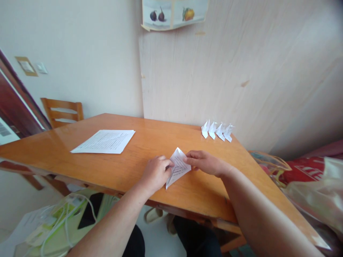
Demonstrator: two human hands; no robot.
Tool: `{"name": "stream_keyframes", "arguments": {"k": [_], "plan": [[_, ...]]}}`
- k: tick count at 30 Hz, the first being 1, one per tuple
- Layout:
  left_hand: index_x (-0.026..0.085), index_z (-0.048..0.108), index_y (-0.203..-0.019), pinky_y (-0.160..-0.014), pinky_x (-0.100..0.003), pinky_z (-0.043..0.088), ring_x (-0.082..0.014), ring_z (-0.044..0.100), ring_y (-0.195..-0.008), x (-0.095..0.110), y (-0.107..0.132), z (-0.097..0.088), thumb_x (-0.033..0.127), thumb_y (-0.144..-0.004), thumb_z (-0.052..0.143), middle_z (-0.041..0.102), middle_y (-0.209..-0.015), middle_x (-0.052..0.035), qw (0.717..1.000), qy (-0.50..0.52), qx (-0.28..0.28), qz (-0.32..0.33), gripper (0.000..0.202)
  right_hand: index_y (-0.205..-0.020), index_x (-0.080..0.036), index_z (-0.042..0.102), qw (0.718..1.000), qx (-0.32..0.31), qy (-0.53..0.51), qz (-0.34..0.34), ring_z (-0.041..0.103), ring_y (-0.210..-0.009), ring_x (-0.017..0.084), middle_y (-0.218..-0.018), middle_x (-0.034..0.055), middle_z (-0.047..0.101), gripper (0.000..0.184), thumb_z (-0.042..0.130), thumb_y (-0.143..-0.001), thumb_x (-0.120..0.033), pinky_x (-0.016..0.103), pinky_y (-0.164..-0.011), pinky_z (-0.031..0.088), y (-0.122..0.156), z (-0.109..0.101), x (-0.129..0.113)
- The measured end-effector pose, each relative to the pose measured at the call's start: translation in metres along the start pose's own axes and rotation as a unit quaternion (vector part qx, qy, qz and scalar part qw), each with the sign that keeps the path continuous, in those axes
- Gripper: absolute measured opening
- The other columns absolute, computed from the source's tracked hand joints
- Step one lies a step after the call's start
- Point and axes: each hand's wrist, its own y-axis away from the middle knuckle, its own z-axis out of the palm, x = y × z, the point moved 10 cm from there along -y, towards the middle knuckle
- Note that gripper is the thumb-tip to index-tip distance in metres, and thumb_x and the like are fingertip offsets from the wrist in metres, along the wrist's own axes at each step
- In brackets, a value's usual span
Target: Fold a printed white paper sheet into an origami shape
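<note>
A folded sheet of printed paper (179, 170), roughly diamond-shaped with a pointed top, lies on the wooden table between my hands. My left hand (159, 173) has its fingers curled at the paper's left edge, pressing or pinching it. On the other side, my right hand (202, 162) grips the right corner between thumb and fingers. The fingertips under the right corner are partly hidden. Farther back at the right, several folded white paper figures (216, 131) stand in a row.
A stack of printed sheets (104, 141) lies on the left of the table (144, 142). Behind it is a wooden chair (64, 109). Plastic bags (313, 189) crowd the table's right edge. Cables (65, 217) and a light green surface sit below, front left. A wall rises behind.
</note>
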Motion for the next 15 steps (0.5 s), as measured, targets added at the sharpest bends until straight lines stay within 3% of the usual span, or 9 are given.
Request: {"name": "stream_keyframes", "arguments": {"k": [2, 5, 10, 15], "plan": [[0.024, 0.076, -0.093, -0.078, -0.030, 0.046, -0.0198, 0.066, -0.091, 0.002, 0.000, 0.000, 0.018, -0.088, 0.060, 0.072, -0.095, -0.0041, 1.000, -0.004, -0.003, -0.001, 0.018, -0.094, -0.018, 0.065, 0.999, -0.002, -0.033, 0.040, 0.062, -0.077, 0.016, -0.088, 0.0037, 0.070, 0.022, 0.057, -0.088, -0.037, 0.027, -0.069, 0.048, 0.003, -0.010, 0.008], [0.026, 0.077, -0.093, -0.078, -0.030, 0.046, -0.0199, 0.066, -0.091, 0.004, 0.000, -0.001, 0.019, -0.090, 0.059, 0.073, -0.095, -0.0036, 1.000, -0.013, -0.010, -0.002, 0.020, -0.081, -0.019, 0.064, 0.995, 0.005, 0.027, 0.094, 0.059, -0.066, 0.015, -0.073, 0.0013, 0.066, 0.008, 0.059, -0.077, -0.023, 0.025, -0.059, 0.043, 0.005, -0.019, 0.026], [0.031, 0.078, -0.100, -0.079, -0.033, 0.044, -0.0214, 0.066, -0.093, 0.006, 0.002, -0.002, 0.024, -0.092, 0.058, 0.072, -0.097, -0.0033, 0.999, -0.041, -0.006, -0.008, 0.022, -0.076, -0.019, 0.064, 0.990, -0.095, 0.056, 0.088, 0.059, -0.064, 0.015, -0.067, 0.0001, 0.063, 0.006, 0.059, -0.076, -0.022, 0.025, -0.059, 0.044, 0.003, 0.009, 0.036], [0.033, 0.077, -0.101, -0.083, -0.035, 0.043, -0.0227, 0.065, -0.098, 0.005, 0.002, 0.000, 0.025, -0.093, 0.058, 0.072, -0.097, -0.0031, 0.999, -0.047, -0.007, -0.014, 0.023, -0.082, -0.020, 0.065, 0.991, -0.103, 0.037, 0.075, 0.057, -0.063, 0.014, -0.068, -0.0013, 0.060, 0.009, 0.056, -0.079, -0.023, 0.025, -0.062, 0.046, 0.001, 0.019, 0.030]]}}
